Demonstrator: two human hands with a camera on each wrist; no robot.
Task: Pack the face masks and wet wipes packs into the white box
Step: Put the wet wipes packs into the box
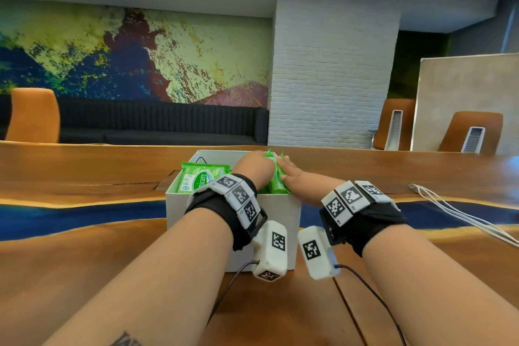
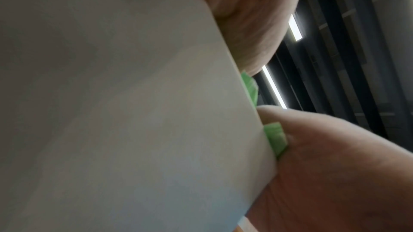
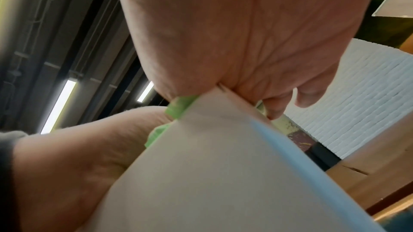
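The white box [image 1: 196, 213] stands on the wooden table in front of me. A green wet wipes pack [image 1: 200, 177] leans inside it at the left. More green packs [image 1: 276, 184] stand upright at the right of the box. My left hand [image 1: 254, 166] curls over their tops and my right hand [image 1: 289, 174] pinches one pack with thumb in front. The left wrist view shows the box wall [image 2: 134, 112] and green pack edges [image 2: 276, 138]. In the right wrist view my right fingers [image 3: 274, 106] hook over the box rim [image 3: 236, 98]. No face masks are plainly visible.
The wooden table [image 1: 84, 261] has a blue band across it. White cables [image 1: 449, 211] lie at the right. Orange chairs [image 1: 33, 115] stand beyond the far edge, with a dark sofa and a brick pillar behind. Wrist camera cords trail toward me.
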